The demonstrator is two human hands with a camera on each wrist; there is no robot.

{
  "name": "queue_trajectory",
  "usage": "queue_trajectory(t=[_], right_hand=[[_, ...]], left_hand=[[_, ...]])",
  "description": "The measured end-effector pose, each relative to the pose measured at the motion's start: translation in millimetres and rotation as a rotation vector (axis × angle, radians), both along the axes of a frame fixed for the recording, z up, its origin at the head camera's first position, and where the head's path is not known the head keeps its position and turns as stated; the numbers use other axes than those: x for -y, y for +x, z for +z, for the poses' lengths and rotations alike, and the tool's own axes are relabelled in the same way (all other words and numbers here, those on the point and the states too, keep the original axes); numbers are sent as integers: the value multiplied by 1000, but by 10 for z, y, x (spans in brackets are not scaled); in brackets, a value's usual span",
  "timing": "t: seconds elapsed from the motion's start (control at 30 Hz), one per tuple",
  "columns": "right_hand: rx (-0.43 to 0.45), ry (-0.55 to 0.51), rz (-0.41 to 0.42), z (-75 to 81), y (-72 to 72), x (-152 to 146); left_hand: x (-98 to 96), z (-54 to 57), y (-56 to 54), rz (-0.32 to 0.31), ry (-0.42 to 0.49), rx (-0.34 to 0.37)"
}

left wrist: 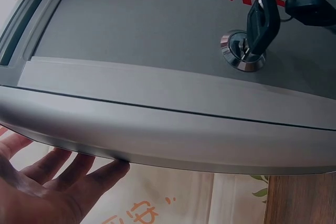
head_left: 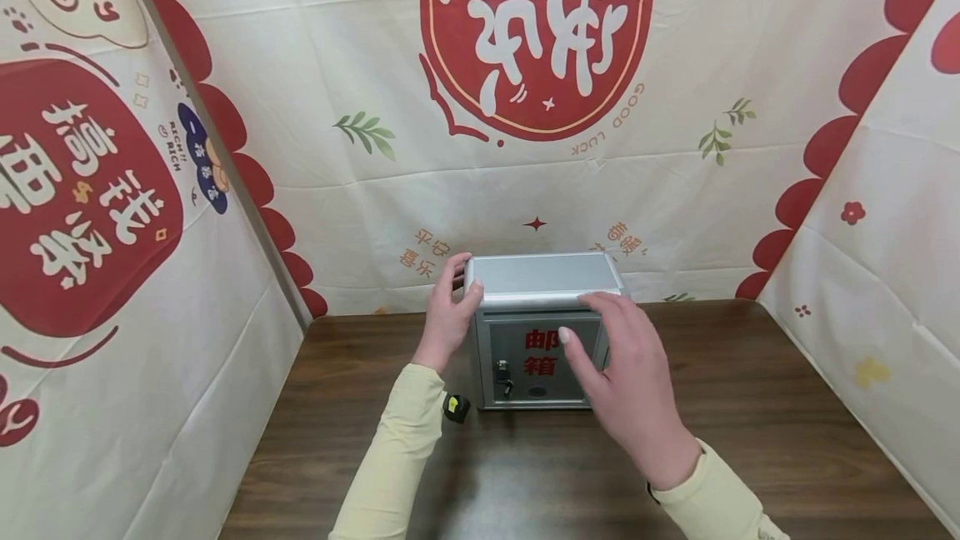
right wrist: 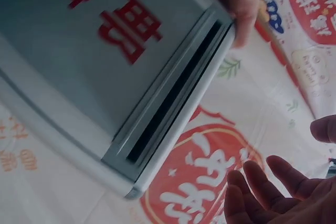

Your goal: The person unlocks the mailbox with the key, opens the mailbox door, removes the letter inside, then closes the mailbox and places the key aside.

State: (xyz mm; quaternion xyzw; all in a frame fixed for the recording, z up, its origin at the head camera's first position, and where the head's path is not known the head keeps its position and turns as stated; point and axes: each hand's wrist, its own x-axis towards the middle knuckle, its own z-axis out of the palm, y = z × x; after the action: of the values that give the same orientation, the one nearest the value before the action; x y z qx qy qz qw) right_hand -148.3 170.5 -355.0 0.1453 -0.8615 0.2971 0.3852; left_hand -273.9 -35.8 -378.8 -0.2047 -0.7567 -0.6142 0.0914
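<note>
A silver-grey metal mailbox [head_left: 546,275] with red characters on its door stands upright on the table. A key [left wrist: 263,23] sits in the door's lock [left wrist: 229,51], and a second key hangs from the same ring. My left hand [head_left: 448,313] touches the box's upper left side, its fingertips against the side panel in the left wrist view. In front of the box's right side is my right hand [head_left: 637,373], fingers spread and holding nothing. The right wrist view shows this hand [right wrist: 283,198] apart from the box, near its slot [right wrist: 176,95].
A small black and yellow object [head_left: 456,408], seemingly a tape measure, lies by the box's front left corner. Printed cloth [head_left: 277,107] hangs behind the brown wooden table [head_left: 510,482] and along both sides.
</note>
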Motion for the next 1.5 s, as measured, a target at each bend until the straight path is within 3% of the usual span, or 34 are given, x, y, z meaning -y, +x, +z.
queue_trajectory(t=[0.3,0.53,0.7,1.0,1.5], right_hand=[[61,48,73,-110,-38,223],[165,71,65,-343,-110,386],[210,93,41,-550,-181,471],[284,117,9,-854,-306,572],[534,191,-80,-1175,-494,595]], left_hand=[[8,-2,-14,-3,5,0],[-17,-269,-230,26,16,-16],[-26,-329,-264,32,11,-15],[-4,-337,-270,40,12,-26],[-5,-325,-269,33,16,-7]])
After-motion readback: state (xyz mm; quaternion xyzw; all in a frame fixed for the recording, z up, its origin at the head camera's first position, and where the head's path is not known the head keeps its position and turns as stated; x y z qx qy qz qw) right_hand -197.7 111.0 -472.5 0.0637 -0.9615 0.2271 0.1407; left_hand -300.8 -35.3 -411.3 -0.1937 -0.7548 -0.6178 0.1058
